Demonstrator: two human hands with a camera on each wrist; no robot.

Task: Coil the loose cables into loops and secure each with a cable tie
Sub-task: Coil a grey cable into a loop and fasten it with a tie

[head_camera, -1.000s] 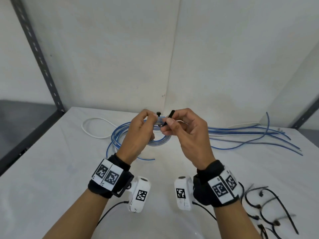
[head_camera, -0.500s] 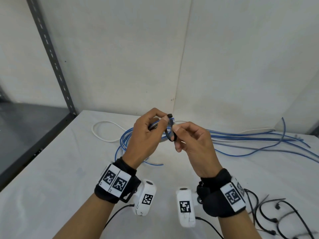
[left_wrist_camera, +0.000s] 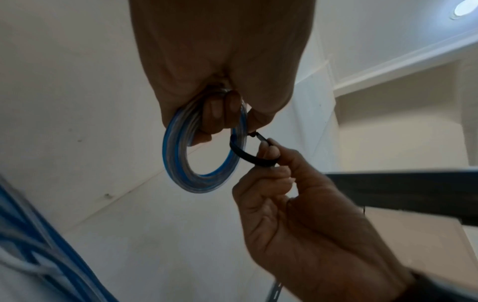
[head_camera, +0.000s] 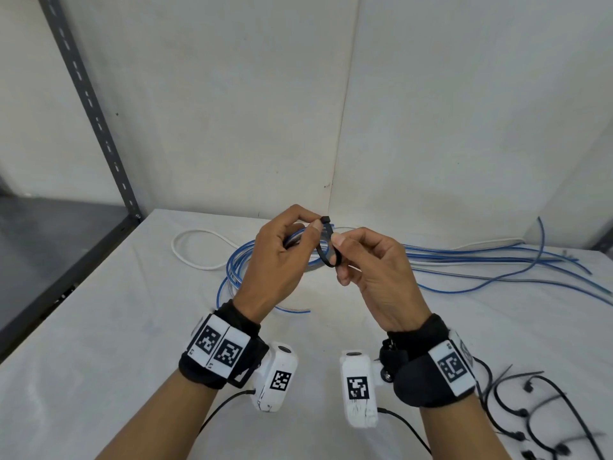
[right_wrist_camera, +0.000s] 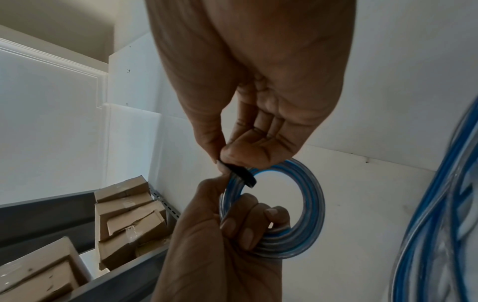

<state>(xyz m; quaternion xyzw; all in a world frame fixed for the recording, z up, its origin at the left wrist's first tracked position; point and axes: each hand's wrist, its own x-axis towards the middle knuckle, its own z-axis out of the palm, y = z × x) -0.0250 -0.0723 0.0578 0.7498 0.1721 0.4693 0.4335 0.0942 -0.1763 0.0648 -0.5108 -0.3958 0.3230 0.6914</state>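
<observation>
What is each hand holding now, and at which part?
Left hand grips the blue cable coil at its top; right hand pinches the black cable tie by its strap.

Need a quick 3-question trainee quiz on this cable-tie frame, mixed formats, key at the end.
1. True or false: the black cable tie loops around the blue coil.
2. Which hand grips the coil? A) left hand B) right hand C) neither
3. Fill in: spare cable ties lie on the table near the person's ____ wrist.

Key: 1 true; 2 A; 3 right. The right hand pinches the tie's strap.
</observation>
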